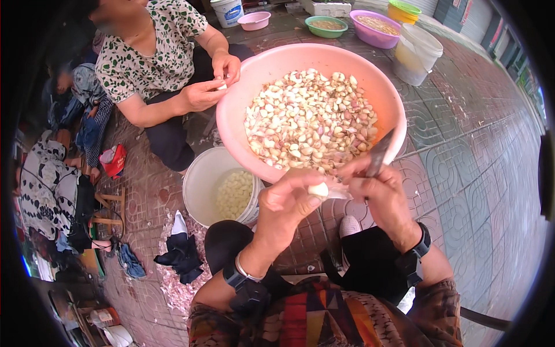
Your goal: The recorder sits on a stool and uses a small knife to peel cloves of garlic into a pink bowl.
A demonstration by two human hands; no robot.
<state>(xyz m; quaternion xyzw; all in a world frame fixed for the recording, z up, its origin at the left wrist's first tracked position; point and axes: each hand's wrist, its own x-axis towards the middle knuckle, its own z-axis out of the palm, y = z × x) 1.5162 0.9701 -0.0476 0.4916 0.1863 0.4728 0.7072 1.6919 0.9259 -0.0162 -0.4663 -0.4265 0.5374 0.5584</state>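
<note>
While left fingers (293, 181) pinch a white clove (317, 189), right fingers (359, 188) clutch a knife (381, 151) at two o'clock | peeling, seemingly | next move calls for tugging papery skin (339, 191) clear!

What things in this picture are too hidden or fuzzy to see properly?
All in the head view:
The handle of the knife: hidden by the right hand.
The bottom of the pink basin: covered by garlic cloves.
What fills the green bowl: too small to tell.
The co-worker: top of the head cut off by the upper edge.
</note>
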